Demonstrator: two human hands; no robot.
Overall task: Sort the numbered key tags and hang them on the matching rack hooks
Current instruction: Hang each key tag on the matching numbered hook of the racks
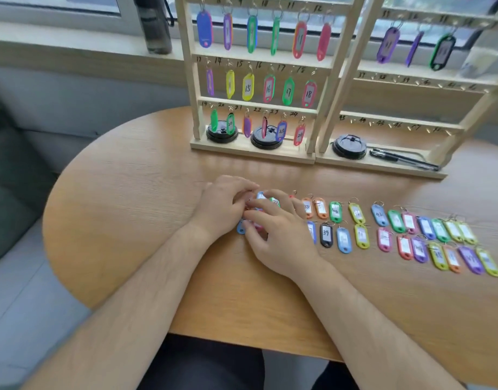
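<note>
Two wooden racks stand at the back of the table: the left rack (323,88) carries coloured tags on hooks numbered up to 24, and the right rack (411,128) holds three tags on its top row above bare hooks. Several loose key tags (397,235) lie in two rows across the table, among them a black tag marked 39 (326,235). My left hand (222,206) and my right hand (278,235) meet over a small cluster of tags (266,199) at the left end of the rows, fingers curled on them. The hands hide which tags are touched.
Three black round lids (349,146) sit on the rack bases, and two black pens (402,159) lie on the right base. A dark bottle (155,23) stands on the window sill. The table's curved edge (73,192) runs close on the left.
</note>
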